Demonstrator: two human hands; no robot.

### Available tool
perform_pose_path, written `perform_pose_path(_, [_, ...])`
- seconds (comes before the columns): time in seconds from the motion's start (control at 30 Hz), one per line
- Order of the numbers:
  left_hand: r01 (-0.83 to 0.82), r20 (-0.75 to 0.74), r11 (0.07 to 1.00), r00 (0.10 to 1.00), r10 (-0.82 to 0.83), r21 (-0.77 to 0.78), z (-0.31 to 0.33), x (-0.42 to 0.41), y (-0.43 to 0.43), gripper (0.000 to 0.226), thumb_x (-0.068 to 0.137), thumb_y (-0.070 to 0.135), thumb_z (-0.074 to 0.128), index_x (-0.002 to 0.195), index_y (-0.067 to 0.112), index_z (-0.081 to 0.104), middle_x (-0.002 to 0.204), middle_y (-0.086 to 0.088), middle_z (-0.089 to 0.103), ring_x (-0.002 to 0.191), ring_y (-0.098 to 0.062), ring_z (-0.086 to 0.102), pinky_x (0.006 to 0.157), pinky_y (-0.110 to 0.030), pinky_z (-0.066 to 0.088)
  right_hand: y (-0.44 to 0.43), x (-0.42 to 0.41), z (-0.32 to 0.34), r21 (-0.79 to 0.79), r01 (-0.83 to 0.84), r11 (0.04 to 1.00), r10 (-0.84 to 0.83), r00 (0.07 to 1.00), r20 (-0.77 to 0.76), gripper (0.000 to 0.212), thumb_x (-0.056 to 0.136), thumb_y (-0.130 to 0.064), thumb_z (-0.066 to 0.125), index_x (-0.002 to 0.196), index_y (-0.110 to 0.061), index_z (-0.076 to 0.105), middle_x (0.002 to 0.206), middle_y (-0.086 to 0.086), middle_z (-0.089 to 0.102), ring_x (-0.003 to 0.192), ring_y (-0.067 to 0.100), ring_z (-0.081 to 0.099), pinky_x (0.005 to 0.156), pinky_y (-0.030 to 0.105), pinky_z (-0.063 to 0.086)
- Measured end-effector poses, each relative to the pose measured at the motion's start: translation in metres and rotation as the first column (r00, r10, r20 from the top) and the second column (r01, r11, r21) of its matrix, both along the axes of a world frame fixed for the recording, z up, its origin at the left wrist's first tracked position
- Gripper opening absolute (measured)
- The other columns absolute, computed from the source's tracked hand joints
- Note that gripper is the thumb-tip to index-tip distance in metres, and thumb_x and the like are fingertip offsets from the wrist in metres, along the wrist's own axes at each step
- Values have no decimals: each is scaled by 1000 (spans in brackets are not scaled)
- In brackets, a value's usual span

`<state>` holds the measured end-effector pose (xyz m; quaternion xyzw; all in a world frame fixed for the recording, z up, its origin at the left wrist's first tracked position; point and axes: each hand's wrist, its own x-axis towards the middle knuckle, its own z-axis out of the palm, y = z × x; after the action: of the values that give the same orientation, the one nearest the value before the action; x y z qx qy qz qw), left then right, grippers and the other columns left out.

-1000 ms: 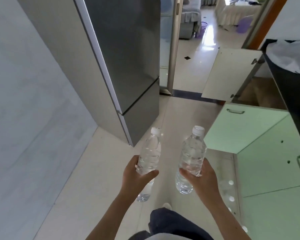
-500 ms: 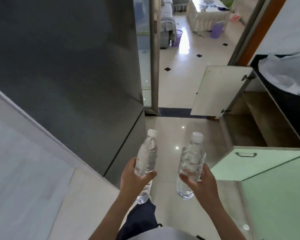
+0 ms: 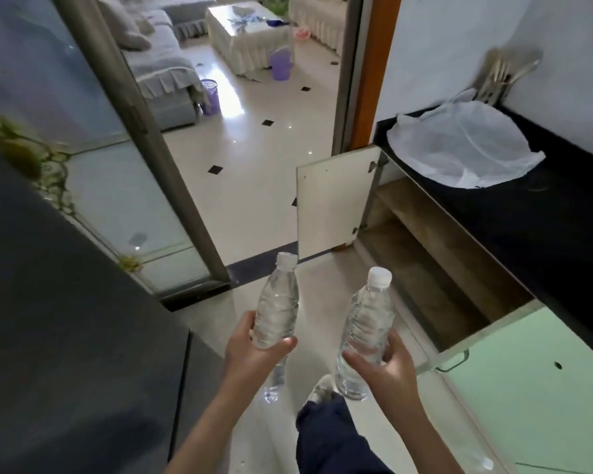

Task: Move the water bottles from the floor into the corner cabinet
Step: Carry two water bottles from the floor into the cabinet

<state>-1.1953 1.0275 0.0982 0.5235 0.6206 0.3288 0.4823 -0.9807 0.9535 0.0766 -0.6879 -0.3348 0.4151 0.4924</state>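
Left water bottle [image 3: 277, 309]: carried forward since earlier, upright, grasped by left hand [image 3: 254, 350].
Right water bottle [image 3: 367, 323]: upright, grasped by right hand [image 3: 391, 364].
Corner cabinet [image 3: 425, 254]: open, ahead-right, nearer right hand.

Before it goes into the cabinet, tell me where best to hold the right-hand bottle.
Grip the bottle round its ribbed middle, right hand wrapping from its right side: it stands nearly upright, cap up, which leaves the base free to set down in the open cabinet.
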Motion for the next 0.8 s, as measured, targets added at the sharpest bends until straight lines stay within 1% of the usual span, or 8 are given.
perform_pose_path(0.1, [88, -17, 996, 996, -88, 7, 0, 33, 59, 44, 66, 20, 89, 94, 34, 58, 87, 8, 69, 76, -4, 67, 61, -16, 52, 54, 27, -6, -27, 81, 996, -80, 997, 13, 43, 66, -14, 89, 97, -29, 64, 85, -8, 73, 78, 10, 71, 68, 23, 54])
perform_pose_path(0.13, [122, -25, 992, 992, -122, 2, 2, 44, 78, 44, 67, 20, 89, 95, 34, 58, 89, 8, 69, 76, -2, 66, 60, -15, 52, 69, 36, -6, -37, 105, 994, -104, 994, 17, 43, 66, -16, 89, 98, -31, 64, 86, -10, 73, 79, 7, 71, 69, 23, 54])
perform_pose_path(0.23, [207, -29, 978, 978, -207, -7, 10, 78, 133, 43, 67, 20, 89, 97, 30, 60, 89, 3, 71, 74, -5, 67, 65, -24, 58, 111, 64, -1, -56, 172, 983, -172, 985, 14, 42, 68, -21, 88, 99, -34, 63, 88, -10, 73, 80, 4, 70, 74, 25, 55])
perform_pose_path(0.37, [340, 4, 940, 940, -340, -12, 19, 122, 200, 39, 69, 16, 87, 98, 24, 62, 87, 3, 71, 73, -6, 68, 60, -15, 51, 154, 97, 4, -84, 295, 952, -292, 955, 39, 40, 67, -23, 89, 97, -30, 64, 88, -9, 73, 81, 7, 71, 73, 27, 56])
perform_pose_path(0.47, [426, 25, 904, 905, -425, -29, 16, 153, 245, 37, 68, 12, 87, 94, 23, 63, 82, 4, 71, 73, -11, 68, 60, -17, 51, 179, 114, 3, -82, 405, 911, -398, 913, 96, 40, 66, -22, 90, 98, -28, 65, 88, -10, 73, 80, 2, 69, 70, 20, 53])
perform_pose_path(0.57, [535, 20, 843, 845, -534, -55, 2, 181, 289, 39, 67, 11, 87, 96, 24, 65, 84, 5, 72, 74, -10, 70, 62, -20, 52, 202, 123, -7, -106, 529, 842, -518, 847, 120, 42, 67, -24, 89, 100, -28, 63, 91, -12, 71, 83, 4, 67, 68, 19, 49])
perform_pose_path(0.7, [706, 20, 699, 705, -709, -116, -33, 219, 347, 37, 71, 7, 85, 99, 16, 62, 82, -1, 70, 65, 1, 66, 56, -10, 48, 238, 126, -41, -146, 657, 740, -655, 753, 67, 41, 69, -17, 87, 100, -29, 64, 86, -10, 74, 78, 5, 70, 66, 22, 50])
perform_pose_path(0.8, [787, 5, 590, 600, -800, -181, -77, 246, 391, 37, 71, 16, 86, 98, 18, 61, 84, -3, 71, 67, -4, 68, 57, -12, 50, 270, 127, -77, -174, 750, 638, -758, 651, 29, 46, 68, -15, 88, 104, -31, 64, 90, -10, 75, 82, 7, 71, 71, 27, 54])
